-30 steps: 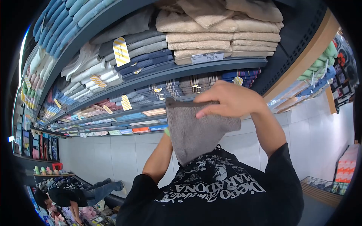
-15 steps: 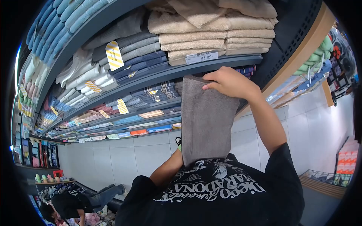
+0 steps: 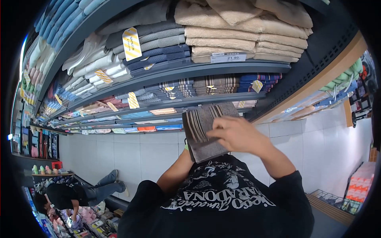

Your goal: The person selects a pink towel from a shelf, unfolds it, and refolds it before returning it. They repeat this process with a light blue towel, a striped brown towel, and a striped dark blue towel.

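Note:
A folded grey-brown towel [image 3: 210,148] with dark and light stripes across its upper fold is in front of my chest. My right hand [image 3: 236,134] is closed at the towel's striped flap, thumb and fingertips pressed together against the cloth. My left forearm [image 3: 176,166] reaches up to the towel's lower left side, with a green band showing at the wrist. The towel covers my left hand, so its fingers are hidden. Just beyond the towel, similar brown striped towels [image 3: 216,84] lie stacked on a shelf.
Beige towels [image 3: 222,33] fill the upper shelf above a price label [image 3: 228,58]. Dark blue towels [image 3: 254,84] lie on the shelf below. A wooden shelf edge [image 3: 313,81] rises at right. Another person [image 3: 65,196] bends over goods at lower left.
The towel, hanging long and plain grey before, is now folded shorter with its stripes showing. My right hand has moved down and toward me. The view has shifted, revealing more of the lower shelf.

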Action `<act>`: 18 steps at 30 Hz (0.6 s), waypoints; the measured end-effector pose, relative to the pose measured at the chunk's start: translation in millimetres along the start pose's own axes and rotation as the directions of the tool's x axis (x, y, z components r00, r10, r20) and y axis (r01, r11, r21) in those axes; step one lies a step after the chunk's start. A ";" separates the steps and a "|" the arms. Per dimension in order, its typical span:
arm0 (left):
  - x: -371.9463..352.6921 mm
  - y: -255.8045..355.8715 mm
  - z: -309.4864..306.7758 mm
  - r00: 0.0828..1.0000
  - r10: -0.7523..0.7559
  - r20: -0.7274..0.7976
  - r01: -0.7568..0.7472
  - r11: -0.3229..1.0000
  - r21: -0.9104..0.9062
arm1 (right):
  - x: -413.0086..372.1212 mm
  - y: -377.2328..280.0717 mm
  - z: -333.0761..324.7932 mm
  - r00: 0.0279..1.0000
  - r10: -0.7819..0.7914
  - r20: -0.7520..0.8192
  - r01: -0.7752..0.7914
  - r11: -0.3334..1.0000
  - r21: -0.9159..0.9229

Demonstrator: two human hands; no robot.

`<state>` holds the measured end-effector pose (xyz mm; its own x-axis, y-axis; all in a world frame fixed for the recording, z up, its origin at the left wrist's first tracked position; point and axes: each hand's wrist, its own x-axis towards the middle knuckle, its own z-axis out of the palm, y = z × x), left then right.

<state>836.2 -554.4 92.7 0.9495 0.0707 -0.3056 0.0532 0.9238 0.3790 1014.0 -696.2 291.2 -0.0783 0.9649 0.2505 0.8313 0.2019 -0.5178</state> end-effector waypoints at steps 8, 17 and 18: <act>10.0 -2.9 2.0 0.999 -0.036 -0.003 0.035 0.996 -0.076 | -32.7 -5.8 48.7 0.983 0.084 0.164 -0.098 0.992 0.075; 16.4 -1.0 3.2 0.994 -0.110 0.007 0.110 0.985 -0.135 | -58.5 30.2 31.2 0.816 0.491 -0.307 -0.321 0.824 0.466; 20.6 -1.3 4.7 0.993 -0.114 0.009 0.115 0.983 -0.142 | -60.7 39.6 46.3 0.747 0.573 -0.338 -0.270 0.726 0.633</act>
<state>857.0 -555.9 90.0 0.9399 -0.0389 -0.3392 0.1170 0.9700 0.2132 1026.2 -739.0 217.7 0.6035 0.7797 0.1670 0.2764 -0.0080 -0.9610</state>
